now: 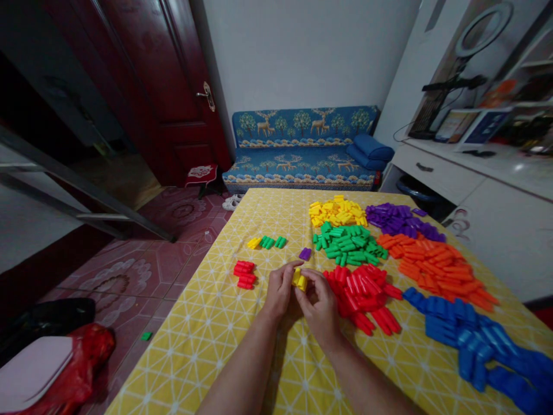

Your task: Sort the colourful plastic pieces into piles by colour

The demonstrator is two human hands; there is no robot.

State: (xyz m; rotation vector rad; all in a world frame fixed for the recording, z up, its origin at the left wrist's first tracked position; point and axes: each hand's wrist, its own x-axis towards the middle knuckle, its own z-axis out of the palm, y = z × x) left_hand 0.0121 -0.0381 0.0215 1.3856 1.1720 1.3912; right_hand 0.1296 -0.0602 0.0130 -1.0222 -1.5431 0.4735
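Between my two hands is a small yellow plastic building block [299,280], ridged like joined tubes. My left hand [280,288] pinches its left side, and the fingers of my right hand [318,300] close on its right side; whether it is one piece or two joined I cannot tell. Just beyond them lies a purple block [305,253]. To the left a yellow block [254,243] sits in a row with green blocks [272,242]. Closer in, red blocks [245,274] form a small group. A heap of red blocks [360,291] spreads beside my right hand.
Heaps of yellow [337,212], green [349,243], purple [400,220], orange [434,265] and blue blocks [470,328] cover the table's right side. A yellow patterned cloth [207,334] covers the table. A patterned sofa [302,150] stands behind; a green block [146,335] lies on the floor.
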